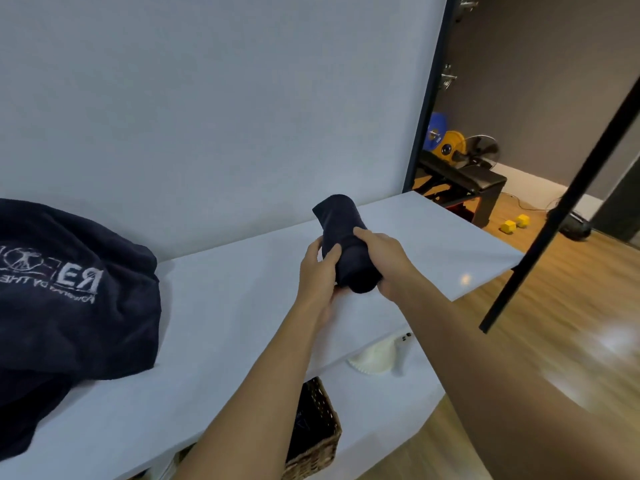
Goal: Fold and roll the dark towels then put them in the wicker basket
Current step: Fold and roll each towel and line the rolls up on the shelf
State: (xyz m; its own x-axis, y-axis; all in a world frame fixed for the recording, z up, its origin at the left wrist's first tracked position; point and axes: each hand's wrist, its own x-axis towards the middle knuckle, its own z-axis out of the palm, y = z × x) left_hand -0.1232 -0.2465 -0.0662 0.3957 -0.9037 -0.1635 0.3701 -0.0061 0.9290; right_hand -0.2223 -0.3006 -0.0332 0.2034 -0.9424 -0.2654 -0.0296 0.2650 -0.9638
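A dark navy rolled towel (343, 237), wound into a tight, thick cylinder, is held over the white bench (225, 323) near its far right end. The roll tilts, its far end raised toward the wall. The left hand (318, 271) grips the roll from the left, fingers curled around its side. The right hand (381, 258) wraps over the top and right side, thumb across the cloth. A second dark towel (69, 289), unfolded and crumpled, with white lettering, lies on the left of the bench. A wicker basket (322, 441) sits below the bench's front edge, with dark fabric inside.
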